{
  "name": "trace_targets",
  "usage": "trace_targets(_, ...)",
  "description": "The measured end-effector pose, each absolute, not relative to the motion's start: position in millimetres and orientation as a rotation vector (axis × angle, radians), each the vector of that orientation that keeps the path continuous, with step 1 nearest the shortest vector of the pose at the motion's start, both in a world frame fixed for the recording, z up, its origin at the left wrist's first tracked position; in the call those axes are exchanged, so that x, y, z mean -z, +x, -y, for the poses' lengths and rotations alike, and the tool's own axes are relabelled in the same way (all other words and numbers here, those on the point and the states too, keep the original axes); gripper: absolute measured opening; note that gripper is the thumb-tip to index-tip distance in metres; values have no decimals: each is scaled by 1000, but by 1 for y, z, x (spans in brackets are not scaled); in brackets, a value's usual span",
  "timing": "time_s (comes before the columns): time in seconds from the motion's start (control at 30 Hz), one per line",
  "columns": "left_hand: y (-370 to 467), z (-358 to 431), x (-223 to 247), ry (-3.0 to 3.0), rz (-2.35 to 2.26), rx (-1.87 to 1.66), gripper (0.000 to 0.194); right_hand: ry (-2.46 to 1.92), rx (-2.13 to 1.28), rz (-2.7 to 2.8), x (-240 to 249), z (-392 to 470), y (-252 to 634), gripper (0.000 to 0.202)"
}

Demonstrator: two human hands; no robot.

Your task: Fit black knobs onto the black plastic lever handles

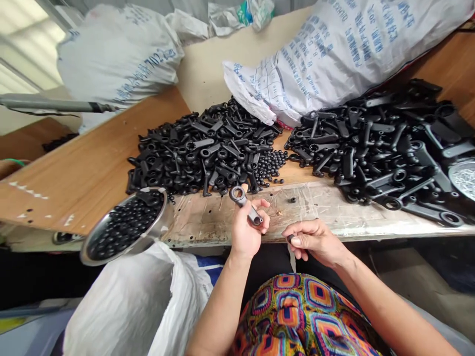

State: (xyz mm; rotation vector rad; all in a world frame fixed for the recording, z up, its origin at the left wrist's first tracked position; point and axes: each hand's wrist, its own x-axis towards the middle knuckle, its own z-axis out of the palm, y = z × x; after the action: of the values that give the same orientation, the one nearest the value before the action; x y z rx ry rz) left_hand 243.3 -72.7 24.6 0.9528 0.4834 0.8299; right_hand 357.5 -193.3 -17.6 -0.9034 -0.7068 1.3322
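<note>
My left hand (248,230) is closed around a black lever handle (245,203), its ring end pointing up and away from me and its narrow end toward my right hand. Between the thumb and fingertips of my right hand (315,240) is a small black ball knob (290,238), partly covered by the fingers. The two hands are apart, just above the front edge of the bench. On the bench top beyond them lies a single loose black ball (293,200). Several more balls (272,163) are gathered beside the heap of levers.
A heap of black levers (200,148) covers the middle back, another heap (374,148) the right. At left a metal bowl (166,217) of black balls tilts over an open white sack (122,301). Printed sacks (326,54) lean behind. White bits fill a bowl (463,178) at right.
</note>
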Motion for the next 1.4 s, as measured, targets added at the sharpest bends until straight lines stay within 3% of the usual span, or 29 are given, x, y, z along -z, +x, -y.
trace_targets(0.27,246,73,-28,936,-452,-896,38,-637,-1435,515,22,186,351,20)
trace_targets(0.5,244,72,-36,950,-438,-940,53,-606,-1443,479,31,190,349,20)
trace_targets(0.67,242,74,-39,892,-428,-916,39,-667,-1379,508,26,189,339,16)
trace_targets(0.93,243,89,-39,998,-399,-885,40,-884,-1130,606,25,187,325,17)
trace_targets(1.4,251,97,-33,1119,-414,-927,28,-868,-1100,559,28,184,322,9)
